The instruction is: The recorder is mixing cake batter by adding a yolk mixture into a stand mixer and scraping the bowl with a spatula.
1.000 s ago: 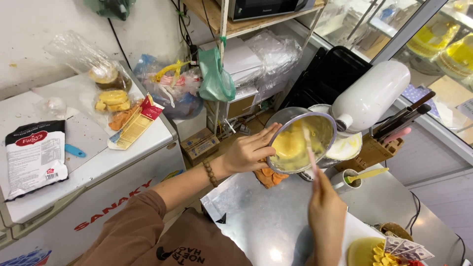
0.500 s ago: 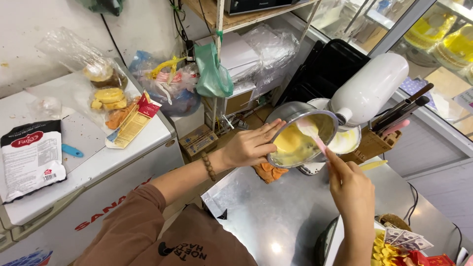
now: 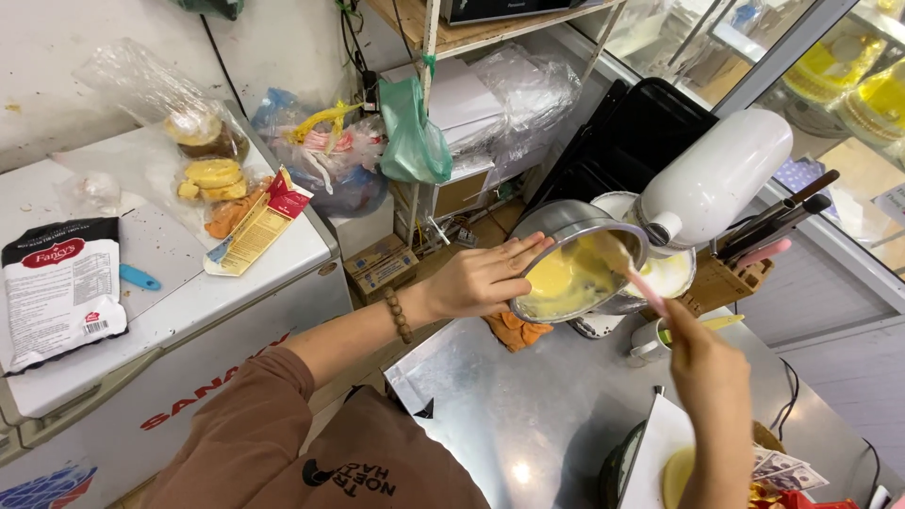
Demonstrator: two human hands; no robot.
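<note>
My left hand (image 3: 483, 277) grips the near side of a metal bowl (image 3: 567, 222) and tilts it toward the bowl of a white stand mixer (image 3: 715, 175). Yellow batter (image 3: 563, 281) lies inside the tilted bowl. My right hand (image 3: 709, 375) holds a pink-handled spatula (image 3: 637, 273) whose pale blade reaches into the bowl at its far rim. The mixer's own bowl (image 3: 671, 274) shows pale batter just beyond the rim. A beaded bracelet sits on my left wrist.
A steel worktop (image 3: 514, 401) lies below the bowl, with an orange cloth (image 3: 515, 331) on it. A white chest freezer (image 3: 179, 302) at the left carries a flour bag (image 3: 58, 287) and plastic bags of pastries. A wooden knife block (image 3: 721, 279) stands beside the mixer.
The view has shifted slightly. My right hand has drawn the spatula from the middle of the batter up to the bowl's far rim. My left hand keeps the bowl tilted.
</note>
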